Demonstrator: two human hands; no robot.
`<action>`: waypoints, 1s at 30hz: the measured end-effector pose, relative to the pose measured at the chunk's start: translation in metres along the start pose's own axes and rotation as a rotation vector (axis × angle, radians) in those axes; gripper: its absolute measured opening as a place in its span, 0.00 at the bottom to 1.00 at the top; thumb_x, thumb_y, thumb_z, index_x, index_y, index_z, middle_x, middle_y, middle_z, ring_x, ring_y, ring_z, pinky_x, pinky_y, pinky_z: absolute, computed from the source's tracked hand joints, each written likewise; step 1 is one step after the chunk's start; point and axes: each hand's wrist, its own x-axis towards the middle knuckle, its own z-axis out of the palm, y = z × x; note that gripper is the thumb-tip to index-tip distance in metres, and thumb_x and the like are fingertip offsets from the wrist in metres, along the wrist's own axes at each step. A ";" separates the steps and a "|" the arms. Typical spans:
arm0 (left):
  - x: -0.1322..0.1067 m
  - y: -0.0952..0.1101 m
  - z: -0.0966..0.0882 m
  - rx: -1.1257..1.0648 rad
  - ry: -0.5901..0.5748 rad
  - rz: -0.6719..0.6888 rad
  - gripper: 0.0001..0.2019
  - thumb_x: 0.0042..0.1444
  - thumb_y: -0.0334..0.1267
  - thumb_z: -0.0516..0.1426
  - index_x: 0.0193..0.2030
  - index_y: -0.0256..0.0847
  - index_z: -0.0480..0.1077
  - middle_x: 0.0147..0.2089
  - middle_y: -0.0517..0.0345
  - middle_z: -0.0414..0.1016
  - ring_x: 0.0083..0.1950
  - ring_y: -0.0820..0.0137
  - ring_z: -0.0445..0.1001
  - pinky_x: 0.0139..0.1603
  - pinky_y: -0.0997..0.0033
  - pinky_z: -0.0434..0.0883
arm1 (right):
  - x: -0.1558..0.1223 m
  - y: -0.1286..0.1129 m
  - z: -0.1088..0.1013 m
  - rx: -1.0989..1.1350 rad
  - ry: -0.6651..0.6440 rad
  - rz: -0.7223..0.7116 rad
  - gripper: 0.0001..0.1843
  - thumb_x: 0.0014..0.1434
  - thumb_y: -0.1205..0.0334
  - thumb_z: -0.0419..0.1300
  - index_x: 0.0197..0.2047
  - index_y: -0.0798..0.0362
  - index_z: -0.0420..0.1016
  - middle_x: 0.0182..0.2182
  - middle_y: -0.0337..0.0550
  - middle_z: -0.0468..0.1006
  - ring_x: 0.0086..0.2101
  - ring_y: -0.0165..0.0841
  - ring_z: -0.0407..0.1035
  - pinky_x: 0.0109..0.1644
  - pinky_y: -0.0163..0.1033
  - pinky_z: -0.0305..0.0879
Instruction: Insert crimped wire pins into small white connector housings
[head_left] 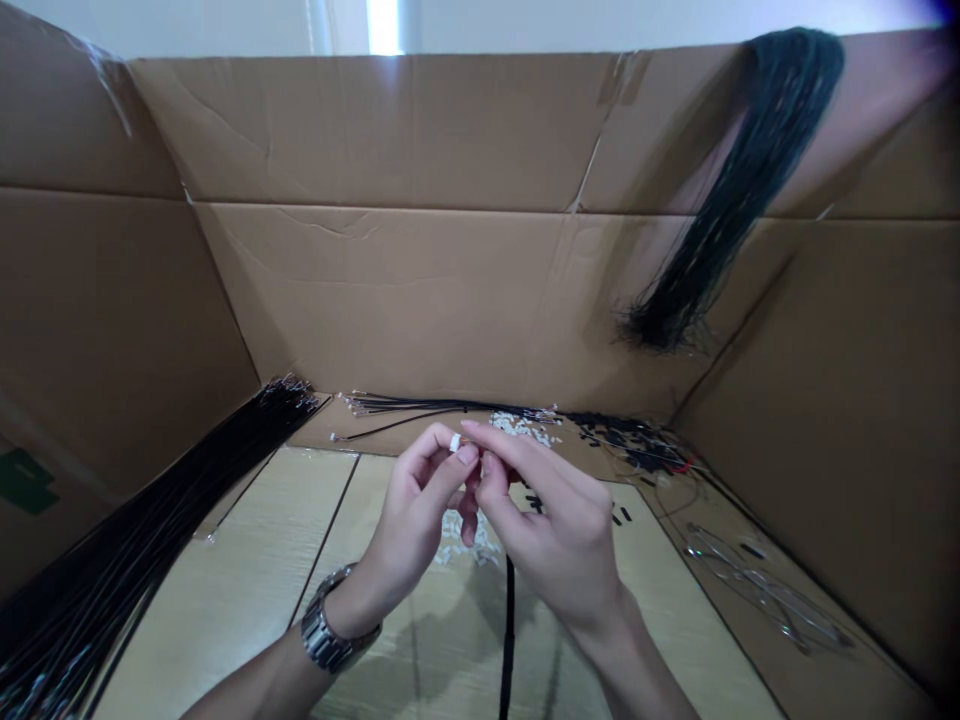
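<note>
Between thumb and forefinger my left hand [420, 505] pinches a small white plastic connector [455, 442]. My right hand [559, 530] is closed right beside it, its fingertips pinching thin wire ends at the connector; the join is mostly hidden by the fingers. A black sleeved cable [509, 630] hangs from beneath my right hand toward the bottom edge. Below my hands, many small white connectors [457, 545] lie scattered on the table. Short black tube pieces [534, 502] lie partly behind my right hand.
Cardboard walls [420, 300] enclose the work surface. A thick bundle of black cables [187, 500] lies at left, and finished-looking cables [420, 404] lie along the back. More white connectors [517, 428] and black pieces [637, 440] sit behind. Dark wires [750, 170] drape over the wall; eyeglasses [765, 585] rest at right.
</note>
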 end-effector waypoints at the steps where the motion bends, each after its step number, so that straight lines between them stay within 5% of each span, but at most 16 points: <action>1: 0.000 -0.001 -0.001 0.047 0.017 0.035 0.12 0.63 0.42 0.60 0.33 0.40 0.64 0.26 0.65 0.67 0.21 0.79 0.63 0.19 0.82 0.66 | 0.000 0.000 0.000 0.012 -0.020 0.020 0.15 0.66 0.73 0.55 0.52 0.59 0.77 0.42 0.50 0.84 0.37 0.32 0.78 0.40 0.35 0.75; 8: 0.004 -0.007 -0.009 0.251 0.106 0.235 0.10 0.63 0.40 0.60 0.33 0.40 0.66 0.25 0.66 0.67 0.22 0.78 0.64 0.21 0.81 0.66 | 0.001 -0.001 -0.001 0.132 -0.194 0.140 0.21 0.66 0.72 0.54 0.61 0.57 0.71 0.50 0.47 0.82 0.42 0.30 0.78 0.48 0.32 0.74; 13: 0.008 -0.003 -0.012 0.277 0.019 0.137 0.10 0.63 0.41 0.59 0.33 0.39 0.67 0.25 0.65 0.67 0.21 0.78 0.64 0.21 0.80 0.65 | 0.002 0.000 -0.005 0.182 -0.304 0.218 0.25 0.67 0.72 0.52 0.65 0.49 0.68 0.49 0.43 0.82 0.39 0.29 0.77 0.42 0.34 0.73; 18: 0.011 0.008 -0.019 0.379 -0.013 0.093 0.11 0.61 0.40 0.61 0.32 0.38 0.67 0.23 0.65 0.68 0.20 0.79 0.64 0.20 0.81 0.65 | 0.005 -0.001 -0.008 0.202 -0.331 0.312 0.17 0.67 0.69 0.54 0.56 0.46 0.72 0.32 0.34 0.80 0.28 0.26 0.73 0.31 0.31 0.68; 30: 0.014 -0.006 -0.014 -0.053 -0.028 -0.174 0.08 0.61 0.39 0.60 0.44 0.41 0.68 0.27 0.66 0.66 0.20 0.79 0.62 0.17 0.83 0.65 | 0.005 -0.001 -0.007 0.303 -0.281 0.373 0.19 0.64 0.71 0.56 0.57 0.46 0.71 0.27 0.31 0.77 0.26 0.25 0.75 0.32 0.29 0.70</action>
